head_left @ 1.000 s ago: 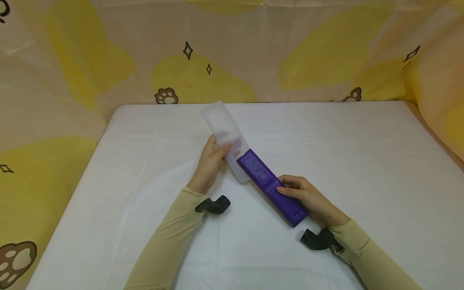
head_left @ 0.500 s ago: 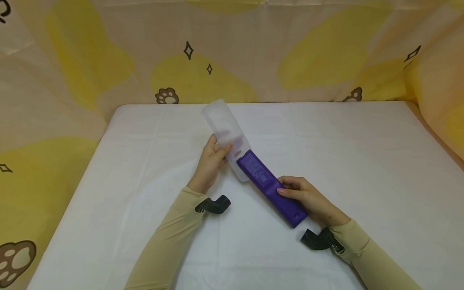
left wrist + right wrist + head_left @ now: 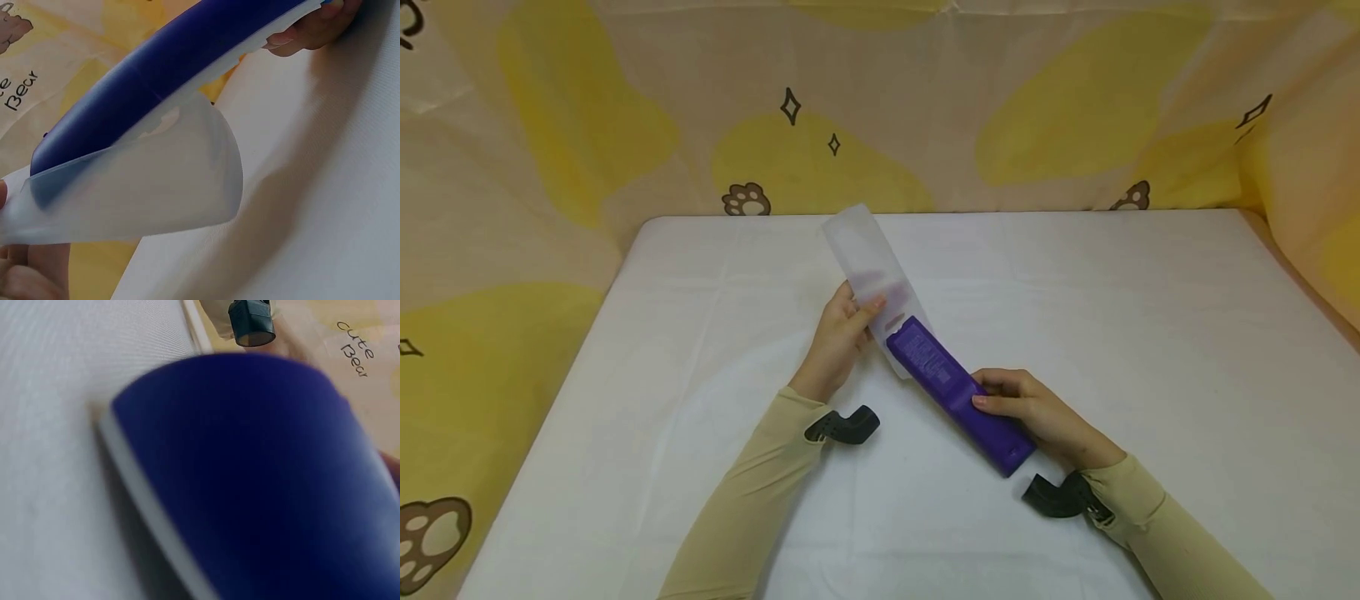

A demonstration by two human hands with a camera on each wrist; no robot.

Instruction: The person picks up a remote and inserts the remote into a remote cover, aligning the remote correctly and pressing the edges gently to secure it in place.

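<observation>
My left hand (image 3: 837, 337) pinches a translucent remote cover (image 3: 868, 250), with the thumb on its near face and the fingers behind. Held in my right hand (image 3: 1048, 412) is a purple remote control (image 3: 955, 392), its printed back facing up. Its upper end overlaps the lower part of the cover. From the left wrist, the tip of the remote control (image 3: 144, 81) shows through the wall of the cover (image 3: 137, 194); its underside is white and bumpy. The remote control (image 3: 250, 469) fills much of the right wrist view and hides my right fingers.
A white cloth covers the table (image 3: 1150, 333) under both hands. Behind and to the sides hangs a yellow patterned curtain (image 3: 865, 100). Black wrist mounts (image 3: 846, 425) stick out from both beige sleeves (image 3: 745, 500).
The cover has shifted slightly right in my left hand's grip. The remote's upper end has moved slightly down and left against it, while my right hand has barely moved.
</observation>
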